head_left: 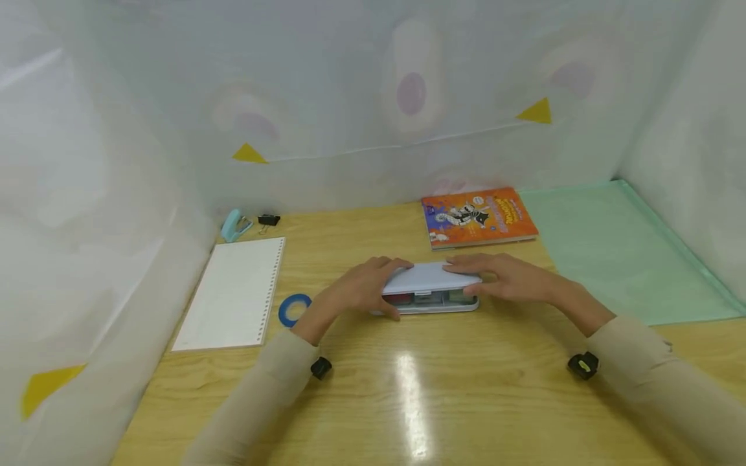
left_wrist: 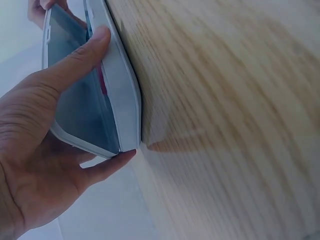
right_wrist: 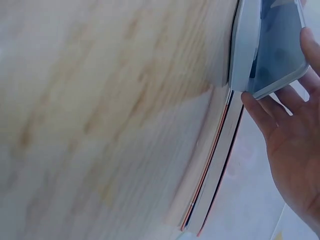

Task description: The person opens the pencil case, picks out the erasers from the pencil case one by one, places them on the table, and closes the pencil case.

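A pale pencil case (head_left: 428, 278) lies on the wooden table in front of me, its hinged lid partly raised. Through the gap at the front show a red item (head_left: 399, 299) and other contents too small to name. My left hand (head_left: 364, 285) grips the left end, fingers over the lid and behind; in the left wrist view its thumb (left_wrist: 82, 60) presses the front rim of the base. At the other end, my right hand (head_left: 513, 277) holds the lid, with its thumb (right_wrist: 311, 47) at the lid's front edge and fingertips reaching round the back.
Left of the case lie a roll of blue tape (head_left: 283, 312) and a white spiral notebook (head_left: 230, 294). Behind the notebook are a light-blue stapler (head_left: 231, 225) and a black binder clip (head_left: 269, 220). An orange book (head_left: 480, 219) and a green mat (head_left: 629, 252) lie back right.
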Tool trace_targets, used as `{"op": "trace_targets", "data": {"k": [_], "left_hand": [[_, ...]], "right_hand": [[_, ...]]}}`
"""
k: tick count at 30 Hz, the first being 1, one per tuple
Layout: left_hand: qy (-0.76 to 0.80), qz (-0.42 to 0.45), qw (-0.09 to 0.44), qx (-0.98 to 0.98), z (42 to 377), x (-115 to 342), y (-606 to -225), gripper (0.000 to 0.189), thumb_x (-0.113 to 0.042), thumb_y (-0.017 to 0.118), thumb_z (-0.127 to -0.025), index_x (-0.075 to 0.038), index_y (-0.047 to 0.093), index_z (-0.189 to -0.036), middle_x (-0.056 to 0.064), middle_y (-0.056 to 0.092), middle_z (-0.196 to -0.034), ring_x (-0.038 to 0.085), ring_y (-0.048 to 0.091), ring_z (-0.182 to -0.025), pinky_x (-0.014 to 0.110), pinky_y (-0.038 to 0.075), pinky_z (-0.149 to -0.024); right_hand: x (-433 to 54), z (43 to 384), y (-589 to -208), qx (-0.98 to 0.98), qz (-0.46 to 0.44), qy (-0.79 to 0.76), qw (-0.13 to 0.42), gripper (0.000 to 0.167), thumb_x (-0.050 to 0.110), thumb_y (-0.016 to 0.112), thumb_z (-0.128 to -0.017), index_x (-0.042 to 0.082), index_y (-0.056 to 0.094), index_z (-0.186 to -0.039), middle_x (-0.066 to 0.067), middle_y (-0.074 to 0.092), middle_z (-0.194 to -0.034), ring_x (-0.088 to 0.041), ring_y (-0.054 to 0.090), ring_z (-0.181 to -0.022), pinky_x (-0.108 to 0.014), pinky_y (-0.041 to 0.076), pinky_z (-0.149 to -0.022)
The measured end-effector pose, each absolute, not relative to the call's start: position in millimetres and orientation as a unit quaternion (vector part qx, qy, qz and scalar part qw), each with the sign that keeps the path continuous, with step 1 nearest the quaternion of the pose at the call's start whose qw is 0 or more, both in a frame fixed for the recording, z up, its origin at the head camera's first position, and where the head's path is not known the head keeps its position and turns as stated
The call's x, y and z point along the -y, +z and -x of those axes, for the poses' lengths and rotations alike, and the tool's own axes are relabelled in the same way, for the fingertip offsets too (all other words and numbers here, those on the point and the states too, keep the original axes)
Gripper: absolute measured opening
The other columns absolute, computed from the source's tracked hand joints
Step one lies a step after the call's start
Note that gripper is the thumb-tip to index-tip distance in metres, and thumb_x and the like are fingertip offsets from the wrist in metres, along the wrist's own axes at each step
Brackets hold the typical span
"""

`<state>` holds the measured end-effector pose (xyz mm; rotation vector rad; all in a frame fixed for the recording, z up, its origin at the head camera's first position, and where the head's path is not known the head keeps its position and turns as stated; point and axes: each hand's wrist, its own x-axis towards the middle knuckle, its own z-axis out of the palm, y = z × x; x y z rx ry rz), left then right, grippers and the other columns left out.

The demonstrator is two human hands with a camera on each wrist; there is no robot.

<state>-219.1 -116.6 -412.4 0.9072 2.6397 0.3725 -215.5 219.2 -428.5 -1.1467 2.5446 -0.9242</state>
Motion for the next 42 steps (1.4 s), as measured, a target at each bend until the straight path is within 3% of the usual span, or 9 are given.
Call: {"op": "trace_targets", "data": {"k": [5,9,14,18,21,26,31,36,42], "left_hand": [[0.179,-0.326,0.175,-0.912,221,129,-410,0.107,-0.049,0.087,-0.082,-0.027,0.024,-0.166,0.013,0.038,-0.162,0.032,0.041,-0.145,0.051,0.039,-0.114],[0.214,-0.272,0.180,-0.921,223,150,-400,0.109,-0.042,0.084,-0.088,-0.015,0.016,-0.168,0.016,0.041,-0.161,0.032,0.046,-0.143,0.050,0.039,-0.114],[0.196,-0.207,0.176,-0.942,218,164,-395,0.080,-0.041,0.076,-0.095,0.001,0.042,-0.153,0.021,0.063,-0.138,0.034,0.063,-0.123,0.048,0.050,-0.102],[0.229,-0.205,0.168,-0.937,212,164,-397,0.053,-0.036,0.076,-0.096,-0.002,0.056,-0.132,0.018,0.069,-0.124,0.032,0.066,-0.116,0.046,0.053,-0.098],[0.261,-0.230,0.160,-0.924,211,161,-400,0.049,-0.032,0.078,-0.096,-0.005,0.056,-0.130,0.017,0.069,-0.123,0.030,0.066,-0.115,0.045,0.053,-0.098],[0.283,-0.271,0.197,-0.899,218,153,-405,0.073,-0.030,0.082,-0.092,-0.017,0.044,-0.154,0.015,0.065,-0.130,0.026,0.065,-0.117,0.042,0.051,-0.100],[0.262,-0.258,0.246,-0.897,223,152,-410,0.103,-0.035,0.090,-0.083,-0.029,0.028,-0.165,0.010,0.050,-0.138,0.025,0.055,-0.122,0.044,0.044,-0.108],[0.244,-0.238,0.275,-0.899,227,157,-417,0.108,-0.042,0.090,-0.081,-0.036,0.023,-0.165,0.010,0.040,-0.144,0.027,0.045,-0.128,0.049,0.038,-0.113],[0.262,-0.249,0.284,-0.888,231,163,-426,0.105,-0.040,0.089,-0.083,-0.040,0.023,-0.165,0.009,0.039,-0.134,0.025,0.040,-0.119,0.041,0.040,-0.099]], "right_hand": [[-219,217,-423,-0.863,0.379,-0.325,0.079,0.047,0.027,0.066,-0.104,0.019,0.059,-0.149,-0.007,0.055,-0.152,-0.034,0.051,-0.140,-0.058,0.041,-0.109],[-219,223,-415,-0.879,0.331,-0.339,0.046,0.037,0.026,0.062,-0.107,0.013,0.066,-0.141,-0.010,0.070,-0.132,-0.034,0.066,-0.121,-0.056,0.051,-0.096],[-224,237,-414,-0.880,0.268,-0.392,0.005,0.033,0.020,0.054,-0.110,0.000,0.066,-0.134,-0.017,0.075,-0.110,-0.034,0.073,-0.096,-0.049,0.058,-0.081],[-223,250,-418,-0.872,0.253,-0.419,-0.019,0.031,0.014,0.056,-0.109,-0.005,0.066,-0.130,-0.020,0.075,-0.105,-0.034,0.075,-0.089,-0.042,0.060,-0.076],[-221,257,-423,-0.888,0.228,-0.396,-0.044,0.028,0.016,0.060,-0.107,-0.003,0.070,-0.124,-0.019,0.076,-0.103,-0.031,0.074,-0.086,-0.042,0.059,-0.076],[-217,266,-428,-0.911,0.177,-0.372,-0.028,0.025,0.020,0.062,-0.106,0.000,0.075,-0.111,-0.016,0.077,-0.095,-0.027,0.074,-0.080,-0.043,0.058,-0.074],[-213,270,-434,-0.915,0.158,-0.369,0.021,0.025,0.020,0.062,-0.107,0.001,0.075,-0.098,-0.012,0.075,-0.081,-0.024,0.073,-0.071,-0.032,0.057,-0.062],[-212,266,-437,-0.920,0.159,-0.357,0.041,0.024,0.020,0.063,-0.106,0.003,0.074,-0.092,-0.006,0.073,-0.075,-0.019,0.070,-0.069,-0.028,0.053,-0.059],[-215,257,-436,-0.923,0.185,-0.336,0.013,0.028,0.021,0.063,-0.106,0.006,0.072,-0.084,-0.006,0.067,-0.070,-0.018,0.056,-0.061,-0.031,0.044,-0.060]]}}
